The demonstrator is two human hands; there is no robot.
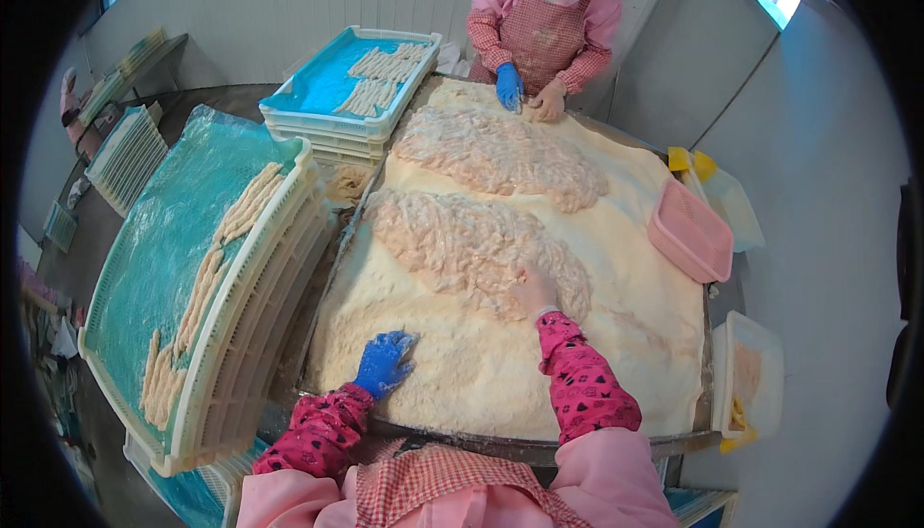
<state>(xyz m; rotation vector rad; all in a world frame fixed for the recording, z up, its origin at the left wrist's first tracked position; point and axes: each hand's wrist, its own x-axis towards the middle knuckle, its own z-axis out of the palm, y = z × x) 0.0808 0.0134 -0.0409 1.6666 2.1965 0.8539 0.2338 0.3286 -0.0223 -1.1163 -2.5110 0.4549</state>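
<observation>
My left hand (385, 362), in a blue glove dusted with crumbs, lies with fingers stretched out on the pale breading crumbs (452, 379) near the table's front edge. Bare, my right hand (535, 293) reaches to the near side of a heap of raw, pale pink meat strips (452, 239); its fingers are pinched on a meat strip there, fingertips partly hidden among the strips. Behind lies a second heap of meat strips (500, 153), also on the crumbs. Coated strips (197, 311) lie in a line along one side of the film-lined tray (144, 258) at my left.
Across the table stands a co-worker (544, 42) with one blue-gloved hand. Stacked white crates (318, 128) hold more coated strips at the back left. A pink basket (691, 230) sits at the table's right side, with a clear tub (756, 374) beyond the edge.
</observation>
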